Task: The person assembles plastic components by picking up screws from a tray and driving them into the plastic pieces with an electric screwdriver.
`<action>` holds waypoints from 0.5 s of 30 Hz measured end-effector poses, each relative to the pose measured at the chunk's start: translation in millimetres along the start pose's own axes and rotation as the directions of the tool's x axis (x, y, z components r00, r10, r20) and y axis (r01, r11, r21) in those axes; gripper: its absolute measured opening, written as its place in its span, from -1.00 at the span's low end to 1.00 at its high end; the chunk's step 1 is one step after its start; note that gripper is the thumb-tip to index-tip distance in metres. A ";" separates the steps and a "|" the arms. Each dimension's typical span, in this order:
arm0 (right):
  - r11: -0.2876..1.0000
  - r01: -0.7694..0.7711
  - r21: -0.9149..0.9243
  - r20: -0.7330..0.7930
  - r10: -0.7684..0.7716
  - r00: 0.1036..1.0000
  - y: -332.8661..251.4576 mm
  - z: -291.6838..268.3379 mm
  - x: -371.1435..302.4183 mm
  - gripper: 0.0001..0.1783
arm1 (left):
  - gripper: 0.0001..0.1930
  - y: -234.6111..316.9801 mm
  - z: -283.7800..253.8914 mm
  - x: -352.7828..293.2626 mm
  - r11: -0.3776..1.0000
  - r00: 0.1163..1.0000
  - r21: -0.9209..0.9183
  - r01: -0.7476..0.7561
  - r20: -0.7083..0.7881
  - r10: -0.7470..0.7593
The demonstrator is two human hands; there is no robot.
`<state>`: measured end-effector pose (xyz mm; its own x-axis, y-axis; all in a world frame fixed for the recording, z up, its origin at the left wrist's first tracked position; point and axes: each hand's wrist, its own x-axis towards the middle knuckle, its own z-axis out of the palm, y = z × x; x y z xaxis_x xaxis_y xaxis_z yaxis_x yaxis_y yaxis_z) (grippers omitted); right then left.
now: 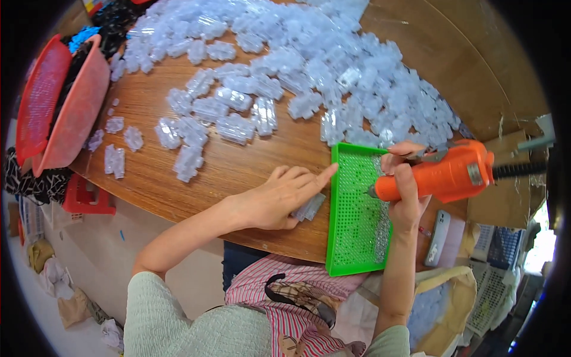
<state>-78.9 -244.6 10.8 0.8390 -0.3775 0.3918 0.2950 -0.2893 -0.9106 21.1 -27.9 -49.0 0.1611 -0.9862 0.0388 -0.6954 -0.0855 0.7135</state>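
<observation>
My right hand (pixel 405 189) grips an orange electric screwdriver (pixel 447 174) held sideways, its tip over a green perforated tray (pixel 348 238) that holds many small silver screws. My left hand (pixel 284 196) rests on the wooden table (pixel 238 166), pressing a small clear plastic part (pixel 309 207) under its fingers, with the index finger touching the tray's left rim. A large heap of similar clear plastic parts (pixel 333 65) covers the far side of the table.
Red plastic baskets (pixel 62 107) stand at the table's left edge, one holding dark items. A white phone (pixel 439 238) lies right of the tray. Cardboard (pixel 505 178) and white crates (pixel 493 285) sit at the right. Cloth scraps lie on the floor at the left.
</observation>
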 end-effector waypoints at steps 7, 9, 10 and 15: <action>1.000 0.004 -0.017 -0.078 -0.005 0.997 10.3 2.0 -27.6 -0.31 | 0.20 -6.3 22.4 -1.8 0.998 0.986 -0.055 0.031 -0.161 -0.039; 1.000 0.012 0.013 -0.119 -0.010 0.993 18.1 5.6 -27.4 -0.32 | 0.18 -7.5 27.1 0.2 0.997 0.974 -0.051 0.058 -0.214 -0.067; 0.999 0.031 0.007 -0.142 -0.030 0.989 22.5 6.8 -27.6 -0.33 | 0.18 -6.8 28.2 4.0 0.999 0.962 -0.017 0.041 -0.271 -0.044; 0.998 0.038 0.049 -0.124 -0.032 0.992 31.5 15.6 -31.2 -0.43 | 0.22 -18.1 31.8 18.4 0.995 0.949 -0.093 -0.036 -0.316 0.005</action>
<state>-88.7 -228.2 -32.2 0.7661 -0.4742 0.4339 0.3491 -0.2599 -0.9003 14.5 -49.0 -83.4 0.3706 -0.8914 0.2609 -0.6325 -0.0364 0.7737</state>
